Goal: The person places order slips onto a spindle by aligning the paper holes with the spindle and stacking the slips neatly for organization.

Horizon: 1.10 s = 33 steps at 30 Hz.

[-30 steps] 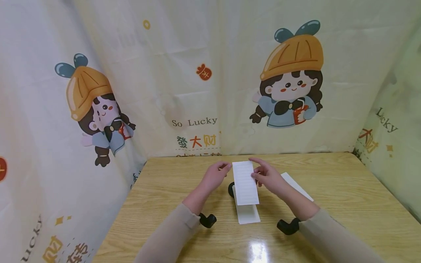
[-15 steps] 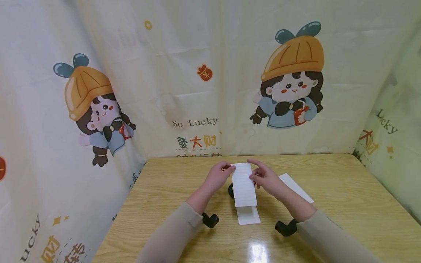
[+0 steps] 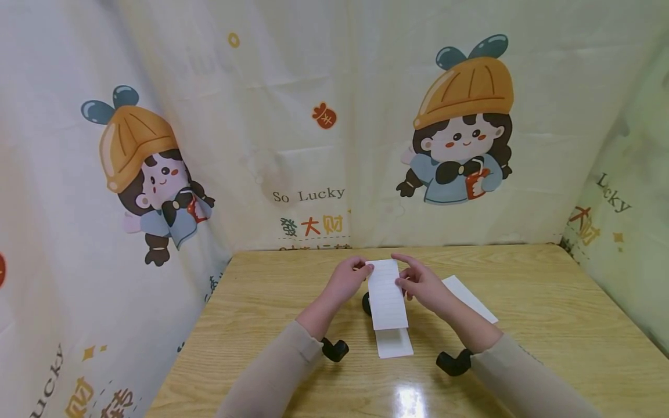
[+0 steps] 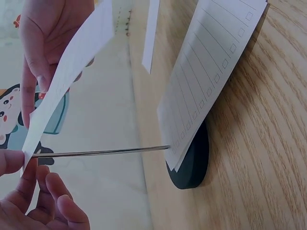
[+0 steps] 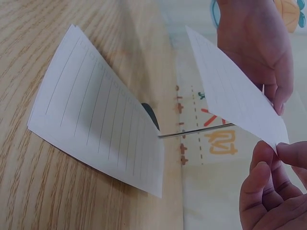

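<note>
A lined white paper sheet [image 3: 387, 299] is held up by its far end between both hands. My left hand [image 3: 345, 281] pinches its far left corner, thumb on top. My right hand [image 3: 424, 285] pinches the right edge with thumb and fingers, its index finger stretched out. Beneath stands a bill spike with a black round base [image 4: 199, 165] and thin metal rod [image 4: 105, 152]. The rod's tip meets the held sheet by my left fingers; whether it pierces through is hidden. Several lined sheets [image 5: 91, 110] sit low on the rod, by the base.
More white paper [image 3: 471, 299] lies on the wooden table [image 3: 549, 325], right of the spike and partly behind my right forearm. Black wrist-worn pieces [image 3: 455, 363] hang under both sleeves. A printed curtain [image 3: 292, 145] closes off the table's back edge.
My left hand has moved right and taken hold of the sheet's far left corner, which it was apart from before. The sheet has shifted slightly left and down with my right hand.
</note>
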Available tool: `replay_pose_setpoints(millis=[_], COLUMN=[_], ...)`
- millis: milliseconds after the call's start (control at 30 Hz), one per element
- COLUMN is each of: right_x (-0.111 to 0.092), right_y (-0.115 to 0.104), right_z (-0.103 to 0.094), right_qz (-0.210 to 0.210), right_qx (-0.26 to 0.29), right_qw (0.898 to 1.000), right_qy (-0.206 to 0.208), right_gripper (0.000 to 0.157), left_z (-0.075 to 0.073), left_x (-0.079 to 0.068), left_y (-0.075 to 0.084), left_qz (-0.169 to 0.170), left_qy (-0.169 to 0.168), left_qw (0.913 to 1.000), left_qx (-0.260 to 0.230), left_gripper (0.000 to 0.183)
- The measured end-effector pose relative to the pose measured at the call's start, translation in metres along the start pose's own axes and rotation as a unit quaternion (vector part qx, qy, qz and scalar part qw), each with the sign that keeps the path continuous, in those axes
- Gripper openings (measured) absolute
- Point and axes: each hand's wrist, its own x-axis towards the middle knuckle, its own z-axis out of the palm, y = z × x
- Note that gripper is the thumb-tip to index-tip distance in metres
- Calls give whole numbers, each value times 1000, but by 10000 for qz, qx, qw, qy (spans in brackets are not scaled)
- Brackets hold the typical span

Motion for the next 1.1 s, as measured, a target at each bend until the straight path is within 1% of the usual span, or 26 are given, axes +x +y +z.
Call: replay_pose_setpoints(millis=[200, 467, 633, 833, 1100], right_x=[0, -1, -2, -2, -1], right_y=[0, 1, 1, 2, 5], right_z=[0, 1, 2, 2, 2], right_qz=[16, 78, 74, 69, 58], right_qx=[60, 134, 170, 116, 107], right_qw=[10000, 9999, 9998, 9999, 9999], right_qy=[-22, -14, -2, 3, 46], right_gripper=[59, 59, 60, 59, 58], left_z=[2, 4, 6, 6, 7], left_x=[3, 3, 3, 4, 2], left_y=[-2, 0, -1, -4, -11], left_qz=[23, 16, -1, 74, 205], left_qy=[38, 92, 97, 88, 70], left_qw=[10000, 9999, 9997, 9995, 9988], left_qx=[-44, -109, -241, -287, -436], left_gripper=[20, 18, 17, 17, 21])
